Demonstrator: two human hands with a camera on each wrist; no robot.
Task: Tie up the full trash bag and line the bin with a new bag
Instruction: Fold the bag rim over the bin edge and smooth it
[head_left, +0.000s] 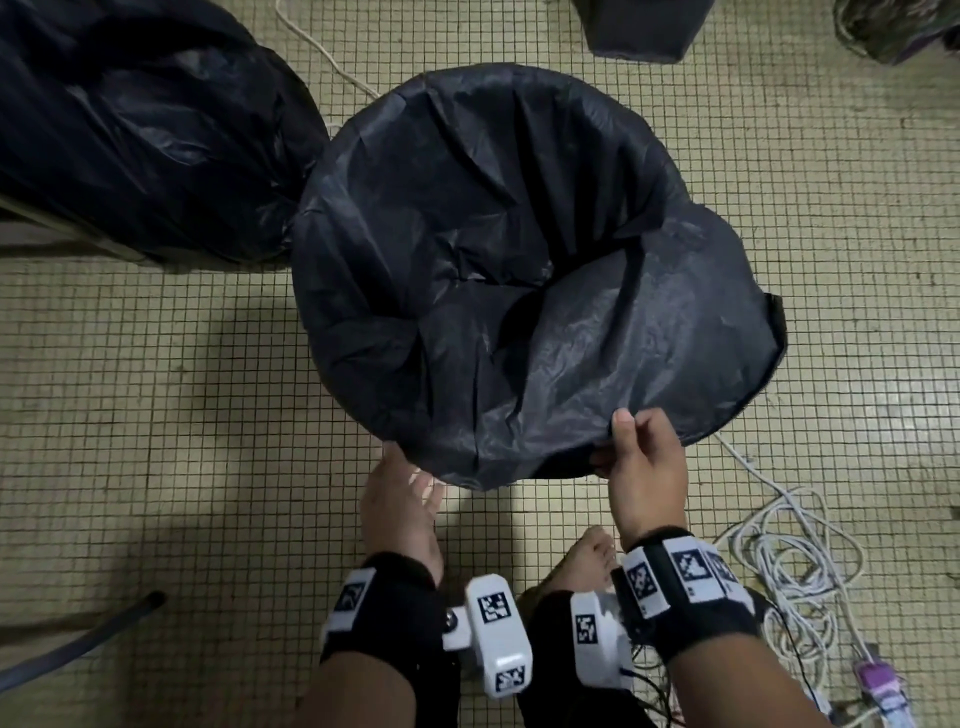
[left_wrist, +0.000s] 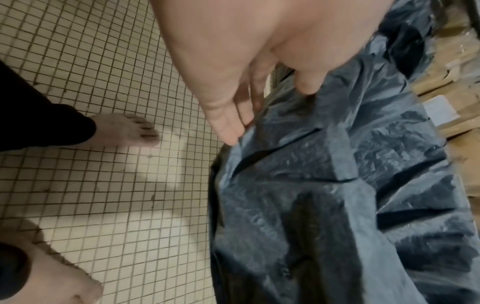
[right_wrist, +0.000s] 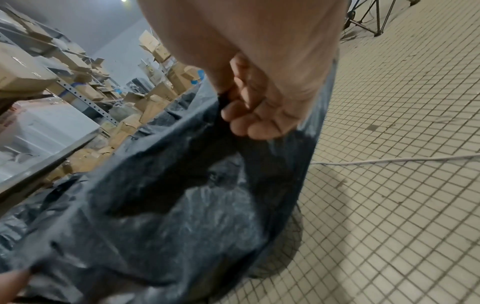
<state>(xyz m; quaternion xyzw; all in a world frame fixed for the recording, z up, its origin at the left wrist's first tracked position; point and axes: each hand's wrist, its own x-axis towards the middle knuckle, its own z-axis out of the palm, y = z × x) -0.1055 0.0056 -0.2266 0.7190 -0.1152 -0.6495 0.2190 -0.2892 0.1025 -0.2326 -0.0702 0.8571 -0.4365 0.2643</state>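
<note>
Two black bags are in view: the full trash bag (head_left: 130, 130), set on the tiled floor (head_left: 156, 389) at the far left just beside the bin, and the new bag (head_left: 493, 270), spread open over the bin, whose own wall is hidden by the plastic. The near edge of the new bag is pinched by the right hand (head_left: 641, 460), with the thumb laid over the rim and the fingers (right_wrist: 249, 125) curled underneath. The left hand (head_left: 402, 499) is held relaxed with straight fingers (left_wrist: 228, 127) touching the folded-over plastic at the near left; nothing is grasped by it. The step in hand is judged to be the seating of the liner. It would be done well if the overhang were drawn down evenly all round the rim, the slack were pressed into the bin, and the thin film were pulled gently so that it is not torn. A white cable (head_left: 779, 561) is coiled on the floor to the right.
</note>
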